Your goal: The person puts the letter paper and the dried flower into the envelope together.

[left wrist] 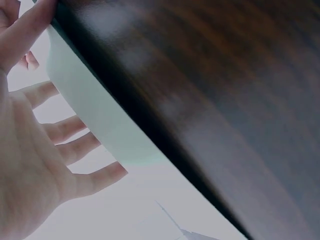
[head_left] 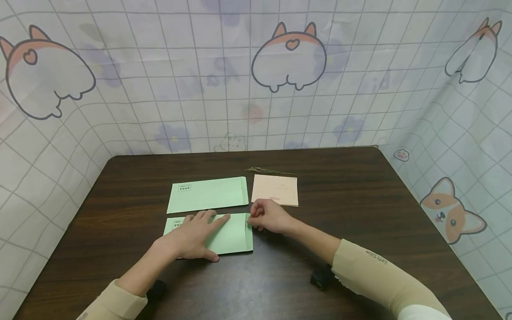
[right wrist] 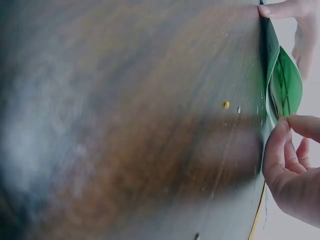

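Note:
A pale green envelope with a small printed box lies flat on the dark table. Spread across it, my left hand rests with fingers apart and the thumb at its near edge. At the envelope's right end, my right hand pinches the edge of its mouth between thumb and fingertip. In the right wrist view that mouth bulges apart and shows a brighter green inside; a thin dark line runs there, and I cannot tell what it is. Behind lies a second green envelope, apart from both hands.
A stack of pale pink paper lies right of the far envelope, just beyond my right hand. A dried plant sprig lies behind it. Small crumbs, one of them a yellow bit, dot the table. Patterned cloth hangs around it.

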{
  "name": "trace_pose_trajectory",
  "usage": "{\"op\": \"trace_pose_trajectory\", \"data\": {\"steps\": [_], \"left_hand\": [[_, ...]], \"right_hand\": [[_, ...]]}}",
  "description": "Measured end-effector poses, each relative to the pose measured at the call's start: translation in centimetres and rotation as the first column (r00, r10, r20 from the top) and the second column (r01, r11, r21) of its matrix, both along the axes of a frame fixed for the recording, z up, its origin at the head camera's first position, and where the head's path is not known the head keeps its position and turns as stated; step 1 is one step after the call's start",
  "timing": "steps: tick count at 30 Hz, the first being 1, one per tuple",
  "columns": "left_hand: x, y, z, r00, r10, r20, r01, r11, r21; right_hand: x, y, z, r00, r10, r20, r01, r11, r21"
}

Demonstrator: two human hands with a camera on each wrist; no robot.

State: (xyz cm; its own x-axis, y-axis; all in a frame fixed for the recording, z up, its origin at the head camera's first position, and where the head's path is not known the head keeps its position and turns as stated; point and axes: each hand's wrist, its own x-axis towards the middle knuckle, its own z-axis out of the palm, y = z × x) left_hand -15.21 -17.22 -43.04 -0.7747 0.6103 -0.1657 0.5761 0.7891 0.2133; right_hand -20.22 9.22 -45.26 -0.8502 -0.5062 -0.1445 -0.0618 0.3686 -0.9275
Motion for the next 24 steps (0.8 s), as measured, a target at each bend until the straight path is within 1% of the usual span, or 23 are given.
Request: {"op": "trace_pose_trajectory", "data": {"steps": [10,16,20,24], "left_hand": [[0.0,0.09,0.13,1.0,0.014,0.02,-0.014,1.0,-0.006],[-0.02,0.1,0.1,1.0,0.015,0.016,-0.014,1.0,-0.013],[0.0,0.01,0.06,1.0,0.007,0.002,-0.007,1.0,-0.015],[0.06,-0.04,0.14,1.0,0.0,-0.003,0.0,1.0,-0.006]], "right_hand": [[-0.09,-0.12,-0.27,1.0,0.022,-0.001,-0.022,1.0,-0.013],[-0.01,-0.03,-0.21,0.998,0.036,0.044,-0.034,0.998,-0.046],[0.0,0.1,-0.15,0.995,0.068,0.071,-0.063,0.995,-0.072],[0.01,0.21,-0.13,0.992,0.094,0.087,-0.087,0.993,-0.078]]}}
